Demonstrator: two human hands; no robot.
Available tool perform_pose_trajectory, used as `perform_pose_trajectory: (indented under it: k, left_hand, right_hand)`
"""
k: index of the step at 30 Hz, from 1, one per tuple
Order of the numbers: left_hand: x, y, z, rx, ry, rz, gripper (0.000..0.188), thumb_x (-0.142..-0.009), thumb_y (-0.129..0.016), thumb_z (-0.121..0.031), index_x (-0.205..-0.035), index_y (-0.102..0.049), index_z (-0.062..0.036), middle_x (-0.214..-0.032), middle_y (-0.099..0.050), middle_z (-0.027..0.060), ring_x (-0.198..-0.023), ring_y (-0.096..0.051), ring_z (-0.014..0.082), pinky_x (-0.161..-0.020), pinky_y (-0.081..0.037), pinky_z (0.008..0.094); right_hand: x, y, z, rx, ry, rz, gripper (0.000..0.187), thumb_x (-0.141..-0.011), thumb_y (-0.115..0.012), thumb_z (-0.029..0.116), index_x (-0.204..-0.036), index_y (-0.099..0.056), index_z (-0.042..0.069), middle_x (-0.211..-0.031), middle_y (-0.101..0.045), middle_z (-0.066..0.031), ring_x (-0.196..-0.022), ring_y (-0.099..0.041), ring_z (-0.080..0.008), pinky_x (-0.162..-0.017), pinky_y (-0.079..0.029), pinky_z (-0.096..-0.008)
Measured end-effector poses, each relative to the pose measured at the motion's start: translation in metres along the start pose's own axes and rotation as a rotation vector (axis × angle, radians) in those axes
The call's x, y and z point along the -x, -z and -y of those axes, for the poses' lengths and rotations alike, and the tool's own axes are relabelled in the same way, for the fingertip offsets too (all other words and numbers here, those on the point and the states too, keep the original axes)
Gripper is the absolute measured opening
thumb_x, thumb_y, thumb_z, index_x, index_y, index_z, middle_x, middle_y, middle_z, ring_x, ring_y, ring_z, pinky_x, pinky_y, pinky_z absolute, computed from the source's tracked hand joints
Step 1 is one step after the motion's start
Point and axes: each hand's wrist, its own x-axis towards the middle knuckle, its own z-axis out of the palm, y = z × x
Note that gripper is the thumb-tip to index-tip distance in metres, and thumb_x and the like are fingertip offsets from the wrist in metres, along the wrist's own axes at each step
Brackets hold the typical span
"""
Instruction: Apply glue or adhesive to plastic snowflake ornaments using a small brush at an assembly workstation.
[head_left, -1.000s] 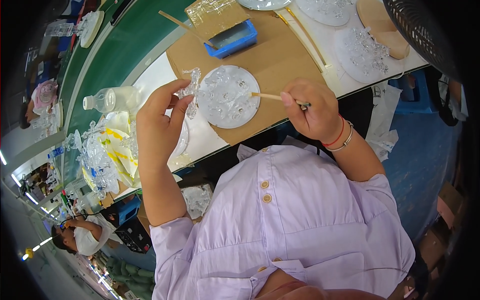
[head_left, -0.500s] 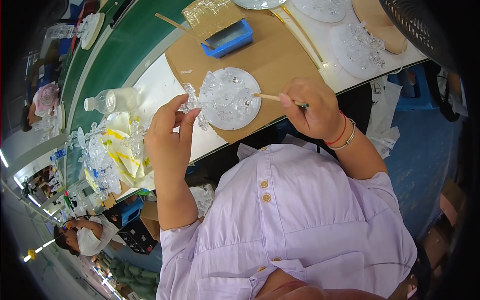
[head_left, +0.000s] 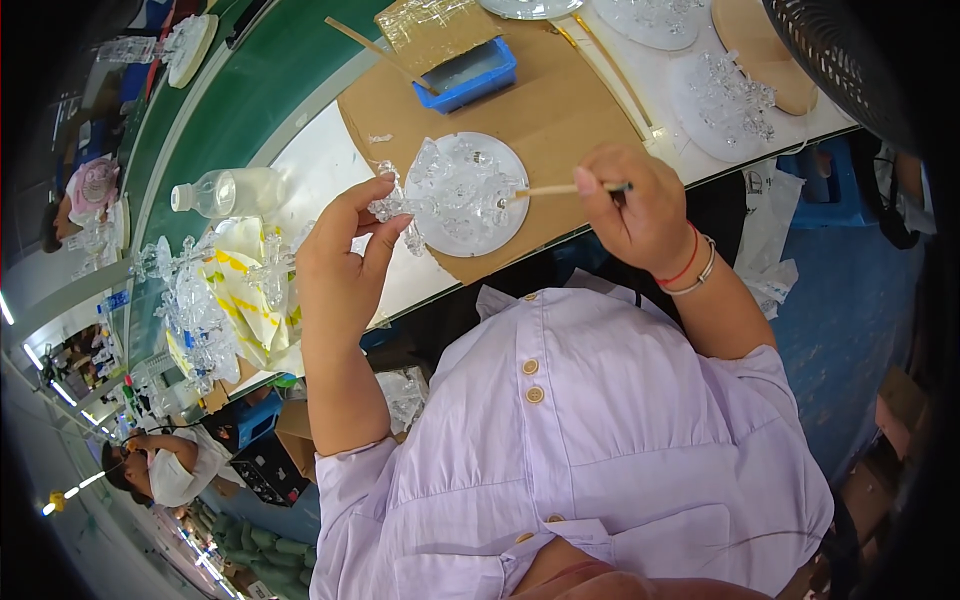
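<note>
My left hand (head_left: pixel 345 240) pinches a clear plastic ornament piece (head_left: pixel 393 207) between thumb and fingers, at the left rim of a round white disc. On that disc (head_left: pixel 508 232) stands a cluster of clear, faceted parts (head_left: pixel 462 185). Closed round a thin wooden-handled brush (head_left: pixel 553 190), my right hand (head_left: pixel 637 213) is to the right of the disc. The brush's far end points at the disc's right rim; whether it touches a part I cannot tell.
Brown cardboard (head_left: pixel 570 110) lies under the disc. Behind it is a blue tray (head_left: pixel 468 85) with a stick resting on its edge. A clear bottle (head_left: pixel 228 193) lies to the left, near a heap of clear parts (head_left: pixel 200 310). Another laden disc (head_left: pixel 715 105) sits at right.
My right hand and the brush have moved slightly right, drawing away from the middle of the disc. My left hand keeps its pinch on the clear piece. The whole view has shifted a little.
</note>
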Motion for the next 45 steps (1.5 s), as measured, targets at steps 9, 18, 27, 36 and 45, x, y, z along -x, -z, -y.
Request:
perform_pose_trajectory:
  k: [9, 18, 27, 36, 45]
  left_hand:
    - [0.012, -0.016, -0.002, 0.001, 0.009, -0.106, 0.031, -0.075, -0.078, -0.010, -0.102, -0.065, -0.0027, -0.094, -0.069, 0.0085, -0.073, -0.067, 0.0165, -0.066, -0.053, 0.0271]
    - [0.019, -0.023, -0.009, -0.011, 0.041, -0.153, 0.030, -0.078, -0.076, -0.005, -0.105, -0.065, 0.0003, -0.096, -0.069, 0.0080, -0.071, -0.062, 0.0103, -0.068, -0.053, 0.0230]
    - [0.024, -0.025, -0.016, -0.046, 0.027, -0.178, 0.032, -0.074, -0.080, -0.011, -0.100, -0.065, -0.0020, -0.090, -0.068, 0.0094, -0.069, -0.066, 0.0158, -0.061, -0.052, 0.0257]
    - [0.030, -0.029, -0.017, -0.057, -0.009, -0.210, 0.032, -0.073, -0.081, -0.011, -0.097, -0.064, -0.0011, -0.089, -0.067, 0.0102, -0.066, -0.066, 0.0162, -0.059, -0.052, 0.0253]
    - [0.037, -0.031, -0.023, -0.086, -0.065, -0.225, 0.032, -0.070, -0.083, -0.011, -0.093, -0.063, -0.0003, -0.086, -0.067, 0.0106, -0.064, -0.066, 0.0166, -0.057, -0.051, 0.0256]
  right_hand:
    - [-0.008, 0.000, -0.014, 0.033, 0.033, -0.043, 0.012, -0.087, -0.058, -0.005, -0.090, -0.047, 0.000, -0.073, -0.059, -0.0125, -0.057, -0.056, -0.0213, -0.050, -0.043, -0.0281]
    - [0.001, 0.008, 0.010, 0.005, 0.122, 0.029, 0.017, -0.083, -0.061, -0.004, -0.086, -0.046, 0.003, -0.072, -0.060, -0.0110, -0.057, -0.057, -0.0280, -0.051, -0.046, -0.0334]
    - [0.001, 0.009, 0.003, -0.025, 0.070, 0.003, 0.015, -0.083, -0.061, -0.003, -0.085, -0.047, 0.003, -0.072, -0.060, -0.0110, -0.055, -0.057, -0.0266, -0.049, -0.044, -0.0326]
    - [0.017, 0.008, 0.022, 0.006, 0.149, 0.047, 0.014, -0.082, -0.060, -0.004, -0.086, -0.048, 0.002, -0.074, -0.060, -0.0120, -0.053, -0.054, -0.0254, -0.048, -0.043, -0.0334]
    - [0.015, 0.005, 0.022, -0.073, 0.078, 0.060, 0.012, -0.082, -0.061, -0.003, -0.082, -0.050, 0.003, -0.075, -0.061, -0.0127, -0.055, -0.056, -0.0252, -0.050, -0.045, -0.0326]
